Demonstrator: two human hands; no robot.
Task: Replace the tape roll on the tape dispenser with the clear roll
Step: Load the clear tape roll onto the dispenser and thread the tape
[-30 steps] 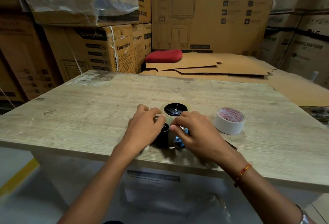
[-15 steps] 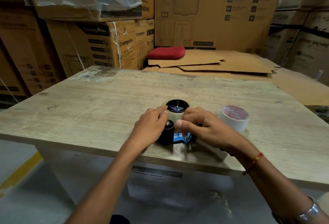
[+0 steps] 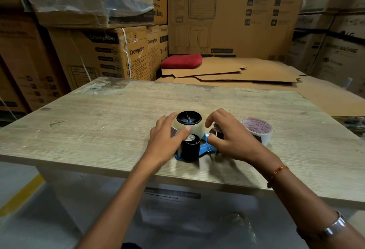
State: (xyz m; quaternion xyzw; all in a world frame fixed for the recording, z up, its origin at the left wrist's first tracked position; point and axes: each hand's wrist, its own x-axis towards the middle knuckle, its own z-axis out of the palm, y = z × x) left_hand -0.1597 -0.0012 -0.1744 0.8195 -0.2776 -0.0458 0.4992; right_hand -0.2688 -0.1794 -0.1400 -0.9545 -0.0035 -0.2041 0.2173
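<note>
Head-worn view, forward and down, close over table [image 3: 94, 130]

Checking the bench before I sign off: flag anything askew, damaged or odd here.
Nothing is spilled or broken. The tape dispenser lies on its side on the table, clear roll on its hub. The table's far left corner is worn and patchy.

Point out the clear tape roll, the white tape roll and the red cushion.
clear tape roll [image 3: 197, 128]: head view, near side wall.
white tape roll [image 3: 265, 137]: head view, outer side wall.
red cushion [image 3: 181, 61]: head view, top centre.
</note>
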